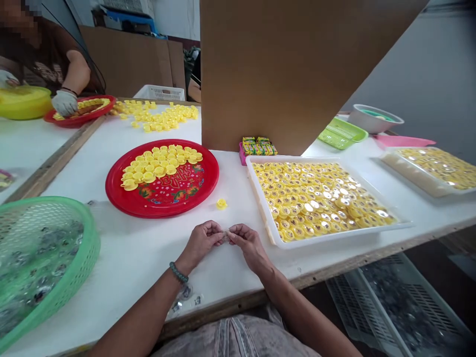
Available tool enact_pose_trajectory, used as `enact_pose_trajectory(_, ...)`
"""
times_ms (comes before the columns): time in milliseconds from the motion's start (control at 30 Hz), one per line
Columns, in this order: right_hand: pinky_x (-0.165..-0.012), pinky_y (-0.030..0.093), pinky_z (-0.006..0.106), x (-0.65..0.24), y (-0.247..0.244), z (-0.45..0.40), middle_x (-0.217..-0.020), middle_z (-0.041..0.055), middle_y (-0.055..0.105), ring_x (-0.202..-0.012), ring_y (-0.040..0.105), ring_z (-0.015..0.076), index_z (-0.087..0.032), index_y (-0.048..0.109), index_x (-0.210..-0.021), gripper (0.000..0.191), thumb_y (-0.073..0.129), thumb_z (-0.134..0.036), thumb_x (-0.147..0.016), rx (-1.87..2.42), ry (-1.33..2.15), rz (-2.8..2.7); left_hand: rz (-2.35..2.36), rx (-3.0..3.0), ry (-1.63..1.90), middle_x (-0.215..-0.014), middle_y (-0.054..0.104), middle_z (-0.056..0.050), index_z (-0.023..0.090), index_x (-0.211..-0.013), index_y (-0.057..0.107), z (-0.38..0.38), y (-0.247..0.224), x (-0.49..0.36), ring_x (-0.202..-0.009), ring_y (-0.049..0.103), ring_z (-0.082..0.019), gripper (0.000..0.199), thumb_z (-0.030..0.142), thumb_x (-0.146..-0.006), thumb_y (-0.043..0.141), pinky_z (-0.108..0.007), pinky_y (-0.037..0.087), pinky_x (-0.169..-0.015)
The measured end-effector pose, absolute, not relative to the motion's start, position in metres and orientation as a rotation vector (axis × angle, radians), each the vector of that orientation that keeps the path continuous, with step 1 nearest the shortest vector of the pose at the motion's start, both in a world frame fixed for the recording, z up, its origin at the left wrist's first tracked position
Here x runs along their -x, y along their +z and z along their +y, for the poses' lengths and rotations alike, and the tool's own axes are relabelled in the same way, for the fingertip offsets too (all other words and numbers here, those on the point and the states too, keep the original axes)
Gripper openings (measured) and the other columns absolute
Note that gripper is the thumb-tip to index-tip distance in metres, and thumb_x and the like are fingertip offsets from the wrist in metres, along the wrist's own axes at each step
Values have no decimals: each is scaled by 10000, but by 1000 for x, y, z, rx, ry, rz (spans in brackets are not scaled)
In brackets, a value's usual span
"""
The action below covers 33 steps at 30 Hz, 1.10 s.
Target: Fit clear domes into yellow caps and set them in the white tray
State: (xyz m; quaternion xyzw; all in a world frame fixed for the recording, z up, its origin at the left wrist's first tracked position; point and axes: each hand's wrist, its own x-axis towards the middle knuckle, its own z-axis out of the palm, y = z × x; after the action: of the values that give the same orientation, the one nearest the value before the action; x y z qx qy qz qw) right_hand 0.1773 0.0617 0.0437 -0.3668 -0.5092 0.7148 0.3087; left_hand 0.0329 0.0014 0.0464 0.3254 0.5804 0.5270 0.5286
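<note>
My left hand (pixel 203 241) and my right hand (pixel 247 243) meet over the white table, thumbs and forefingers pinched together. Between the fingertips is a small, clear-looking piece (pixel 225 235), too small to make out fully. Just beyond them a single yellow plastic cup-shaped piece (pixel 221 204) sits on the table. Behind to the left, a red tray (pixel 178 198) with a printed pattern carries many similar yellow pieces (pixel 156 166). To the right, a white tray (pixel 277 238) is packed with yellow pieces with printed round faces under shiny covers. Several clear printed pieces (pixel 186 293) lie near my left wrist.
A green basket (pixel 87 238) of clear printed pieces stands at left. Loose yellow pieces (pixel 167 118) lie at the back. A cardboard panel (pixel 275 74) rises behind small boxes (pixel 259 147). A co-worker's gloved hand (pixel 65 103) is over another red tray (pixel 106 105).
</note>
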Motion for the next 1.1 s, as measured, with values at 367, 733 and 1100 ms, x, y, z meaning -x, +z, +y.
enact_pose_trajectory(367,-631,449,253,-183,45,66,-675,-16,614,-639,564,121,-190,620,-805,99,652,-255,-739,832,1778,-1546,1383,-840,1195,-688,644,-3,145,-793,640,3,56,-31,-628,561,-107,139,207,-672,671,-223,443,-618)
enact_pose_trajectory(733,-699,506,309,-183,45,67,-736,17,629,-689,613,146,-179,592,-834,193,657,-337,-743,916,1767,-1294,1501,-813,1213,-659,628,-9,142,-740,669,12,67,-41,-630,526,-118,209,339,-672,688,-236,423,-628)
enact_pose_trajectory(1100,-816,464,320,-189,35,71,-1011,78,598,-938,562,197,-218,555,-1130,327,554,-155,-809,888,765,-2224,1429,-947,880,-557,551,18,130,-614,619,46,78,-22,-515,471,-88,148,271,-631,659,-222,376,-534)
